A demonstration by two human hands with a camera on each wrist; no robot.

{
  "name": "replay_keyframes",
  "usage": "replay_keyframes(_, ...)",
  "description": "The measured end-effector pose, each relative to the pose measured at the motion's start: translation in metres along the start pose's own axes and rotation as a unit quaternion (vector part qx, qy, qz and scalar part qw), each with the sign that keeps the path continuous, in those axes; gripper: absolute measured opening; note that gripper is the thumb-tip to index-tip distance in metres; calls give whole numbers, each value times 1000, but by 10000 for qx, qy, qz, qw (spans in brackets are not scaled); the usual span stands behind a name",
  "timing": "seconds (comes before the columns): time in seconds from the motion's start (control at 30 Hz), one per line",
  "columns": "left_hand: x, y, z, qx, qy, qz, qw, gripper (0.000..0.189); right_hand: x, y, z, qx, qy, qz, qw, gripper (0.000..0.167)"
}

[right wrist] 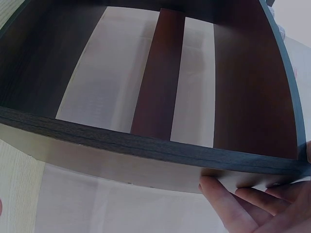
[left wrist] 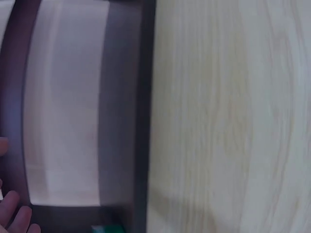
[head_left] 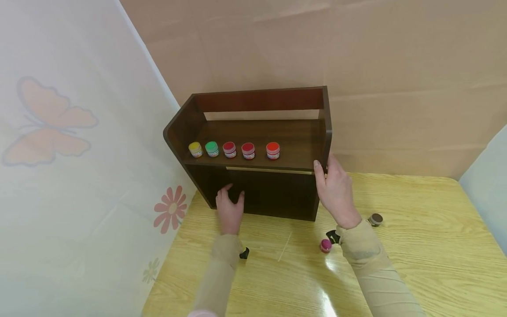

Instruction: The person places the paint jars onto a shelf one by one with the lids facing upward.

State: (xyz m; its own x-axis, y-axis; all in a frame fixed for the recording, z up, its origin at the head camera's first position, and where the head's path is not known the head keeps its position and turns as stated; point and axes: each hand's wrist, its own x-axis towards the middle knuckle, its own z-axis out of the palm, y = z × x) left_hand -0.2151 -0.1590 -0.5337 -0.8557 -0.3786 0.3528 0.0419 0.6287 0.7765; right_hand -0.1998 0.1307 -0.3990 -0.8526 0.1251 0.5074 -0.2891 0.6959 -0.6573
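A dark brown two-tier wooden shelf [head_left: 257,165] stands tilted to my view against the back wall. On its upper board is a front row of small paint jars: yellow [head_left: 196,149], green [head_left: 211,149], two red jars [head_left: 248,151] and an orange jar [head_left: 273,150]. My right hand [head_left: 336,191] grips the shelf's right side panel, thumb at the front edge and fingers [right wrist: 223,199] along the outer face. In front of the lower compartment, my left hand [head_left: 229,211] has thumb and fingers spread apart with nothing visible between them. A green object [left wrist: 108,228] shows in the shelf's corner in the left wrist view.
A magenta jar [head_left: 325,245] lies on the wood-grain table [head_left: 428,237] by my right wrist, and a dark-lidded jar [head_left: 375,219] sits farther right. The left wall [head_left: 99,211], printed with a butterfly and flowers, runs close to the shelf's left side.
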Motion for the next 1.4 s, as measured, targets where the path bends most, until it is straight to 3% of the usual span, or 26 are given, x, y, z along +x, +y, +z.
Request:
replay_keyframes(0.23, -20, 23, 6, -434, -129, 574, 9973, 41, 1, 0, -1, 8, 6, 22, 10000, 45)
replay_keyframes(0.47, -46, 47, 14, -987, -642, 991, 9881, 40, 1, 0, -1, 18, 34, 0, 10000, 44)
replay_keyframes(0.7, -71, 71, 21, -1226, -1221, 1317, 9761, 35, 1, 1, 0, -7, 1, 40, 10000, 46)
replay_keyframes(0.93, -96, 79, 36, -1103, -1988, 1326, 9647, 34, 1, 1, 0, 20, 0, 6, 10000, 46)
replay_keyframes(1.23, -121, 83, 48, -711, -2827, 1610, 9429, 40, 0, 2, 0, 38, -59, -14, 10000, 48)
replay_keyframes(1.4, -131, 83, 57, -391, -3290, 1808, 9260, 46, 0, 2, 1, 20, -40, -7, 10000, 47)
